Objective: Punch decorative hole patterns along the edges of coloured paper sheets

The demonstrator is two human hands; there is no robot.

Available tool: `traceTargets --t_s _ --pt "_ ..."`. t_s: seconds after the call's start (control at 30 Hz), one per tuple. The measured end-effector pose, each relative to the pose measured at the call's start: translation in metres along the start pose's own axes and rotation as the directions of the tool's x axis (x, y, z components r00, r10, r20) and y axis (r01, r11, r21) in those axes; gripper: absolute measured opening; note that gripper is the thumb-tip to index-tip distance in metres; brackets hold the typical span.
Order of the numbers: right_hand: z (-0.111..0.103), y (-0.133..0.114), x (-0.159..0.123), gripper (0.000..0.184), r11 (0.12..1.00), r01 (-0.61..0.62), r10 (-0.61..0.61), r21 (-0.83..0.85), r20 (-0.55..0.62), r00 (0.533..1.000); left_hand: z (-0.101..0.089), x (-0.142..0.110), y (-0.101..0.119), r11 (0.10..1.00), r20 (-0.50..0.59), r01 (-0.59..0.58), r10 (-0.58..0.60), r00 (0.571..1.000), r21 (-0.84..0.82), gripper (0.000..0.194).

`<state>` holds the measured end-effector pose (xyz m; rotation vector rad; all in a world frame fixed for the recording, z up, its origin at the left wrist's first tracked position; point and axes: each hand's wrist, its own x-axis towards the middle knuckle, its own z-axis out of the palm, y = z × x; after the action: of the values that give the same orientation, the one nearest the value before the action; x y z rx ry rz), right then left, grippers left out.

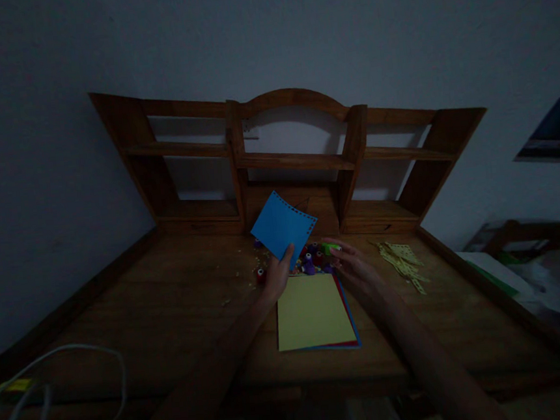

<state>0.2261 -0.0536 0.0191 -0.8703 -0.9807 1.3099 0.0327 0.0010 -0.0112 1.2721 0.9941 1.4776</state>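
My left hand (282, 274) is closed on the lower corner of a blue sheet of paper (280, 228), held tilted above the desk. A row of punched holes runs along the sheet's upper right edge. My right hand (356, 265) is closed around a small green paper punch (331, 248), apart from the sheet. Below and between the hands stand several purple and red punches, among them a purple punch (308, 264) and a red punch (261, 276). Nearer me lies a stack of coloured paper with a yellow sheet (313, 311) on top.
Yellow paper strips (402, 261) full of holes lie to the right on the wooden desk (181, 310). Small paper bits are scattered left of the punches. A wooden shelf unit (295, 163) stands at the back. A white cable (81, 347) loops at the front left.
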Motion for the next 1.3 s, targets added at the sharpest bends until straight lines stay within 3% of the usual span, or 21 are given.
traceTargets --t_s 0.27,0.5,0.7,0.97,1.3 --pt "-0.006 0.006 0.006 0.023 0.994 -0.004 0.01 0.11 -0.049 0.999 0.001 0.0 0.001 1.0 0.018 -0.017 0.017 1.0 0.001 0.047" --pt "-0.004 0.011 0.005 0.031 0.989 0.03 -0.022 0.148 -0.054 0.998 0.0 -0.002 0.002 1.0 0.012 0.003 -0.003 1.0 0.012 0.045" --pt "-0.009 0.013 0.009 0.017 0.989 0.054 -0.041 0.14 -0.094 0.995 0.0 0.0 -0.001 1.0 0.029 -0.014 0.014 0.999 0.009 0.047" --pt "-0.002 0.006 0.006 0.025 0.975 0.149 -0.139 0.165 -0.07 0.988 0.0 0.001 -0.003 1.0 0.025 -0.011 0.011 1.0 -0.008 0.05" --pt "-0.011 0.009 0.007 0.026 0.992 0.062 -0.048 0.106 -0.13 0.99 0.001 0.0 -0.002 1.0 0.038 0.003 -0.003 0.999 0.006 0.049"
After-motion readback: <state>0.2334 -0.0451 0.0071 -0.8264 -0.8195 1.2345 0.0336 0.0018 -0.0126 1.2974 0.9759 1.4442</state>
